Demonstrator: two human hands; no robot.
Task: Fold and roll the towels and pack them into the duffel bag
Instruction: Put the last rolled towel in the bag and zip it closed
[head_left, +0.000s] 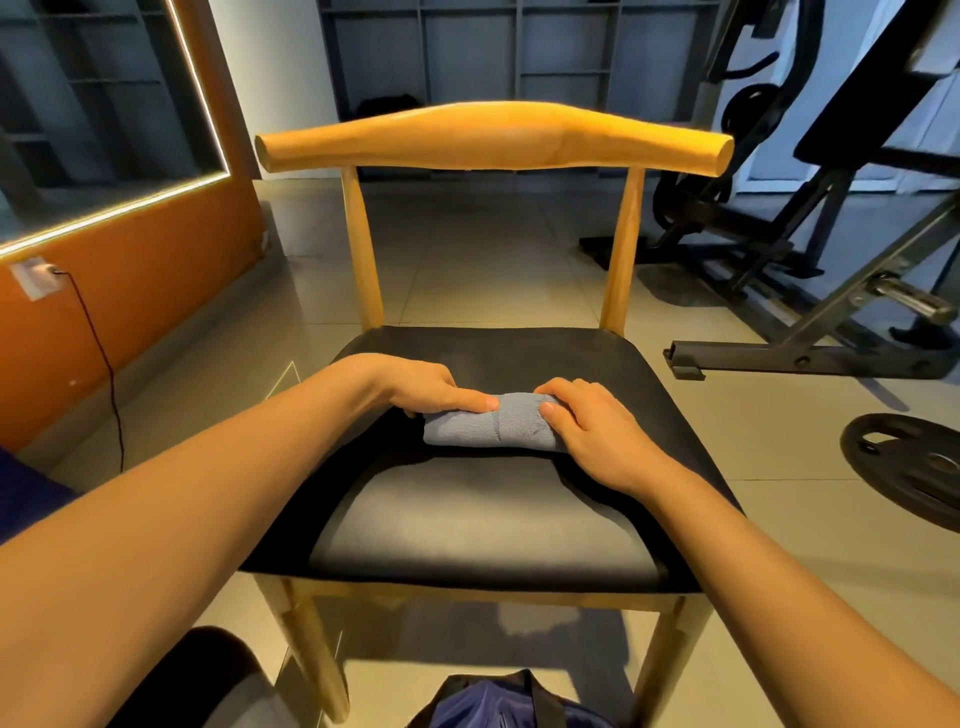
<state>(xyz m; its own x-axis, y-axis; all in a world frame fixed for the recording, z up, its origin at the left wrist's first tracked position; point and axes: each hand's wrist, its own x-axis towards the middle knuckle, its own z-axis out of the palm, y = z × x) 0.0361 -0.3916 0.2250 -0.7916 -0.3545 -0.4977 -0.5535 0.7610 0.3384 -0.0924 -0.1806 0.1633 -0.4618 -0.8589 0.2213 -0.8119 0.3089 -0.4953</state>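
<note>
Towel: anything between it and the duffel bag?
Nothing visible. The left hand and right hand grip the towel on the chair seat; the duffel bag lies on the floor below its front edge, bare seat between.

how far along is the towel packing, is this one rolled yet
Done: the small grey terry towel is folded and rolled into a compact bundle on the black padded chair seat. In hand: the left hand and right hand grip its ends. Left: moving it into the dark blue fabric duffel bag on the floor below; only part of the bag shows, so its contents cannot be judged.
</note>
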